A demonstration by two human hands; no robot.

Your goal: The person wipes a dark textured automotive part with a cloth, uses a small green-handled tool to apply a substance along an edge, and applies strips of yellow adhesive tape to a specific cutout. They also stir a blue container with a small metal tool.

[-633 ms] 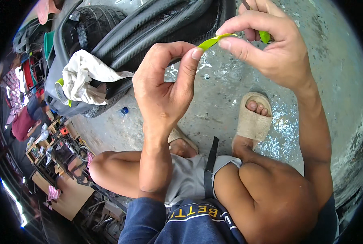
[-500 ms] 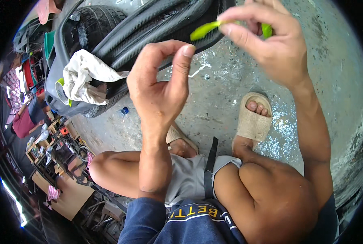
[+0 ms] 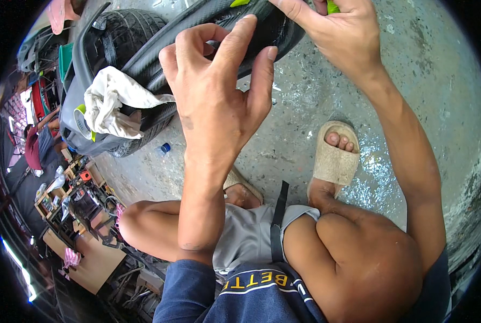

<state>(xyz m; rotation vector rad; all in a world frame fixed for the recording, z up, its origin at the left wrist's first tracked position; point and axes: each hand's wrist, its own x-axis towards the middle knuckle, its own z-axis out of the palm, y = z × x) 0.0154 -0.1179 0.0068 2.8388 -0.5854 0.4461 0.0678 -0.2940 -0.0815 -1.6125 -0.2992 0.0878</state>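
Note:
My left hand [image 3: 219, 91] is open, its thumb and fingers spread just over a long black panel [image 3: 176, 56] with a carbon-like pattern. Nothing shows between those fingers. At the upper edge, my right hand [image 3: 340, 40] is closed on a bright lime-green piece [image 3: 333, 6], thin and flexible-looking, whose kind I cannot make out. Another bit of the same lime green [image 3: 239, 2] shows over the panel; the picture's edge cuts off the part between. The panel lies across tyres [image 3: 130, 35], and a crumpled white cloth [image 3: 114, 102] rests beside it.
Beside the cloth is a white and lime-green round container [image 3: 82, 121]. A small blue cap [image 3: 165, 147] lies on the wet grey floor [image 3: 283, 151]. At the left, shelves and parts [image 3: 73, 188] crowd the floor, with another person [image 3: 33, 148] behind them. My sandalled feet [image 3: 337, 153] are below my hands.
My right hand has moved up and left with the lime-green piece, partly leaving the picture. My left hand has shifted slightly up and right, and its fingers have spread.

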